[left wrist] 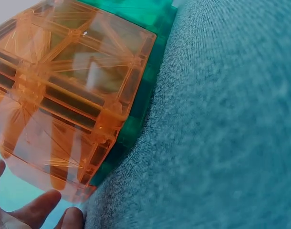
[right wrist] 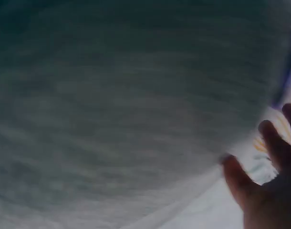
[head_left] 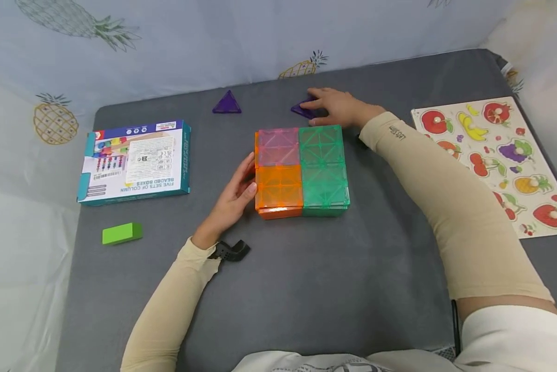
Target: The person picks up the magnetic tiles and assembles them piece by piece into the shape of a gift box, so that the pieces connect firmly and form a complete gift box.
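A low box shape built of translucent magnetic tiles point(head_left: 324, 175) stands mid-table, its top one pink, one orange and two green squares. My left hand point(head_left: 234, 199) rests along its left side, fingers and thumb fairly straight. In the left wrist view, fingertips point(left wrist: 49, 198) show close to the orange tiles point(left wrist: 74, 62). Beyond the box, my right hand point(head_left: 336, 107) reaches over a purple triangle tile point(head_left: 298, 110), fingers spread and partly covering it. The blurred right wrist view shows the spread fingers of that hand point(right wrist: 269, 186). Another purple triangle tile point(head_left: 227, 104) lies further left.
A bead toy box point(head_left: 166, 175) lies at the left, with a green block point(head_left: 122, 234) nearer me. On the right, a fruit puzzle board point(head_left: 487, 134) lies partly behind my right forearm. A pineapple-print cloth point(head_left: 190, 57) hangs along the table's far edge.
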`<action>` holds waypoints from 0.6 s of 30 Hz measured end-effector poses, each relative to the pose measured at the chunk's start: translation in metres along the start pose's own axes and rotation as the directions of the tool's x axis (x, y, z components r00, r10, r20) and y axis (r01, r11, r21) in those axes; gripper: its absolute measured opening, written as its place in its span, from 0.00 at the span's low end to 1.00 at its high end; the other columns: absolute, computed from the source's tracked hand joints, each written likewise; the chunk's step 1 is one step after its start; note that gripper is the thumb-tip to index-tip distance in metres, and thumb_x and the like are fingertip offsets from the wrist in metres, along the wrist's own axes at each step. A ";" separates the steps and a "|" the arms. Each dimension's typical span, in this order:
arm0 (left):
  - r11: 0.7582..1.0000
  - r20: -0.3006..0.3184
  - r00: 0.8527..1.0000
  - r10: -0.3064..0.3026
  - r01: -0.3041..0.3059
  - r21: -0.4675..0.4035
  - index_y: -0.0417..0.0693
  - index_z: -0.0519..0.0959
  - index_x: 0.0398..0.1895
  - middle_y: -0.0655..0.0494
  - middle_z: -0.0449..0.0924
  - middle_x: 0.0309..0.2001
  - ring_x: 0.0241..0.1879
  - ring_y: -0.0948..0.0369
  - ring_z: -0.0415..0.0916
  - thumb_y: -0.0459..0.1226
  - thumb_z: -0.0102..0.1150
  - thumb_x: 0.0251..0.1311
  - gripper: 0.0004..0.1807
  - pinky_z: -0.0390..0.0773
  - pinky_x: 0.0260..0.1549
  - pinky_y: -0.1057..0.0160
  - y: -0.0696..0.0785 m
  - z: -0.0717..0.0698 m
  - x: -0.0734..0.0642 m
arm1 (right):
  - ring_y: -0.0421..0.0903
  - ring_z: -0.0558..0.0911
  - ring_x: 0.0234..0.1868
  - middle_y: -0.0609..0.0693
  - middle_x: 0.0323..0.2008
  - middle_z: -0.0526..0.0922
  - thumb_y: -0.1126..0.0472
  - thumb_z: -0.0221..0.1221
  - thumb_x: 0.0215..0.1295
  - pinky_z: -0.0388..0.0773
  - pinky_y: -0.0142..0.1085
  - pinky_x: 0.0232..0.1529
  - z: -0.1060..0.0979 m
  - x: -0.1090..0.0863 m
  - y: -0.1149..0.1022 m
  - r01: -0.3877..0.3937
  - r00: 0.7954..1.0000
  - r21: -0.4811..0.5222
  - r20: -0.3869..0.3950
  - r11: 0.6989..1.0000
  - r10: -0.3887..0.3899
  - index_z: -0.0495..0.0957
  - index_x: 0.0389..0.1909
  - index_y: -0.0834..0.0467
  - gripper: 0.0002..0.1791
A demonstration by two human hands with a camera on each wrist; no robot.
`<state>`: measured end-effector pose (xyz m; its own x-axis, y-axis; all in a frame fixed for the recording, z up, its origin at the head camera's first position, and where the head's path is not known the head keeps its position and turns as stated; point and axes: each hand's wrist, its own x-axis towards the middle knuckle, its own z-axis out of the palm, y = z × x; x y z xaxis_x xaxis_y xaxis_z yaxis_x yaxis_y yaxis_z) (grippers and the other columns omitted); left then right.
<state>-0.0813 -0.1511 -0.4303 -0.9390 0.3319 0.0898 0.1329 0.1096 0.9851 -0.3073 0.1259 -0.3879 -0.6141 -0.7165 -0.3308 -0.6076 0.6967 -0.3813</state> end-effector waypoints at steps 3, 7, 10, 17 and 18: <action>0.997 -0.030 0.999 -0.018 0.020 0.068 0.47 0.54 0.75 0.49 0.55 0.73 0.70 0.54 0.56 0.36 0.48 0.71 0.31 0.58 0.69 0.48 0.007 -0.004 0.003 | 0.64 0.44 0.75 0.61 0.76 0.45 0.46 0.49 0.72 0.45 0.67 0.68 0.001 -0.007 0.000 -0.053 0.999 -0.091 0.004 0.994 0.053 0.52 0.75 0.50 0.34; 0.943 -0.155 0.988 -0.030 0.080 0.323 0.42 0.70 0.65 0.46 0.63 0.68 0.67 0.51 0.61 0.35 0.54 0.67 0.23 0.63 0.66 0.46 0.023 -0.023 0.011 | 0.66 0.60 0.69 0.65 0.71 0.59 0.46 0.51 0.71 0.60 0.60 0.66 0.006 -0.029 -0.003 -0.144 0.986 -0.186 -0.113 0.972 0.124 0.59 0.72 0.52 0.32; 0.824 -0.225 0.972 -0.066 0.180 0.537 0.42 0.73 0.62 0.43 0.62 0.68 0.68 0.47 0.59 0.39 0.55 0.66 0.23 0.60 0.67 0.43 0.039 -0.041 0.027 | 0.68 0.67 0.63 0.67 0.66 0.66 0.48 0.51 0.72 0.68 0.60 0.60 0.014 -0.047 -0.002 -0.189 0.972 -0.218 -0.179 0.957 0.152 0.62 0.70 0.54 0.29; 0.547 -0.258 0.918 -0.303 0.389 0.741 0.47 0.52 0.75 0.37 0.49 0.73 0.72 0.39 0.47 0.48 0.49 0.68 0.37 0.53 0.69 0.40 0.058 -0.065 0.090 | 0.68 0.71 0.57 0.68 0.61 0.71 0.51 0.53 0.71 0.72 0.59 0.55 0.041 -0.082 -0.007 -0.254 0.944 -0.172 -0.260 0.952 0.204 0.66 0.67 0.58 0.28; 0.531 -0.275 0.904 -0.327 0.416 0.738 0.47 0.49 0.76 0.36 0.48 0.73 0.71 0.38 0.47 0.50 0.48 0.68 0.39 0.53 0.69 0.40 0.056 -0.069 0.100 | 0.68 0.72 0.56 0.68 0.60 0.72 0.51 0.54 0.70 0.72 0.58 0.55 0.044 -0.086 -0.008 -0.257 0.940 -0.163 -0.271 0.953 0.207 0.67 0.67 0.59 0.28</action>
<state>-0.1900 -0.1764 -0.3557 -0.9797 0.0068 -0.2005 -0.0862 0.8881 0.4516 -0.2274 0.1801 -0.3947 -0.8397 -0.5204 -0.1554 -0.5033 0.8531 -0.1372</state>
